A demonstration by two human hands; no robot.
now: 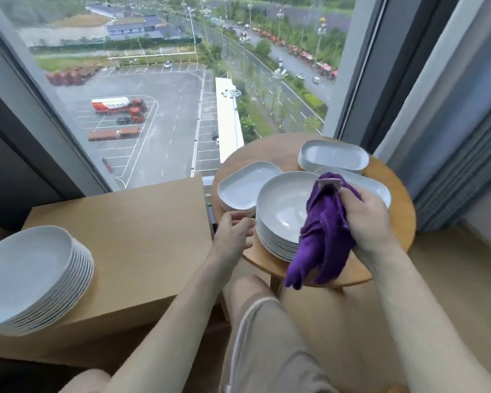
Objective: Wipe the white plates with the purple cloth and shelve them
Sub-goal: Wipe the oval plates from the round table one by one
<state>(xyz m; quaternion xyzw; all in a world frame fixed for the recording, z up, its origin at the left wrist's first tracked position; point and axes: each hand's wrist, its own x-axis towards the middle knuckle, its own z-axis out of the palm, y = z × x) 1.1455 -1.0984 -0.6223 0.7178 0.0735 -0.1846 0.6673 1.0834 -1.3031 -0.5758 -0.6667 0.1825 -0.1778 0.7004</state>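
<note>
A stack of round white plates point(281, 205) sits on the small round wooden table point(391, 211). My right hand point(366, 219) grips the purple cloth point(321, 239), which hangs over the right rim of that stack. My left hand point(233, 231) hovers just left of the stack with fingers loosely curled, holding nothing. Another stack of white plates point(31, 279) stands on the low wooden cabinet point(139, 236) at the left.
Squarish white dishes point(241, 188) lie left of the round stack, a stack of oblong dishes point(335, 156) at the table's back and another dish point(372, 185) behind my right hand. A large window point(167, 80) is ahead, grey curtains point(459, 165) at right. My knees are below.
</note>
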